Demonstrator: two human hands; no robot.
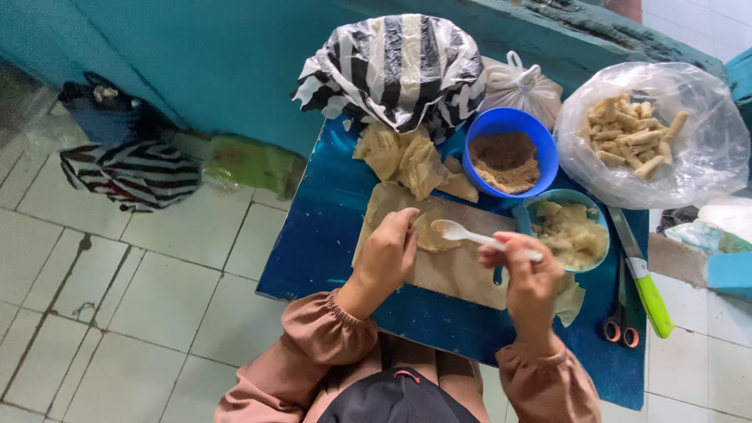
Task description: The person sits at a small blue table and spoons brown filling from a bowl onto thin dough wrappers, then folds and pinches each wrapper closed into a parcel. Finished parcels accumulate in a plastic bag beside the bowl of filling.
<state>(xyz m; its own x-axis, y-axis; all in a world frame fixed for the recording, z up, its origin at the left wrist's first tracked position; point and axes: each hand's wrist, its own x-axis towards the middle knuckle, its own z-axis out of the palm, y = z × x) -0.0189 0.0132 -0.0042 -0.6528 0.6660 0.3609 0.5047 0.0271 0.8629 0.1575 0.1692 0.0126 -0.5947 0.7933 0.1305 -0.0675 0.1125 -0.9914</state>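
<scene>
My left hand rests its fingers on a thin tan wrapper sheet spread on the blue table. My right hand grips a white plastic spoon, its bowl held over the wrapper beside my left fingers. A light-blue bowl of pale mashed filling stands just right of the spoon. A pile of loose wrappers lies behind the sheet.
A blue bowl of brown crumbs sits at the back. A clear bag of rolled pieces, a striped bag and a white knotted bag stand behind. A green-handled knife and orange scissors lie right.
</scene>
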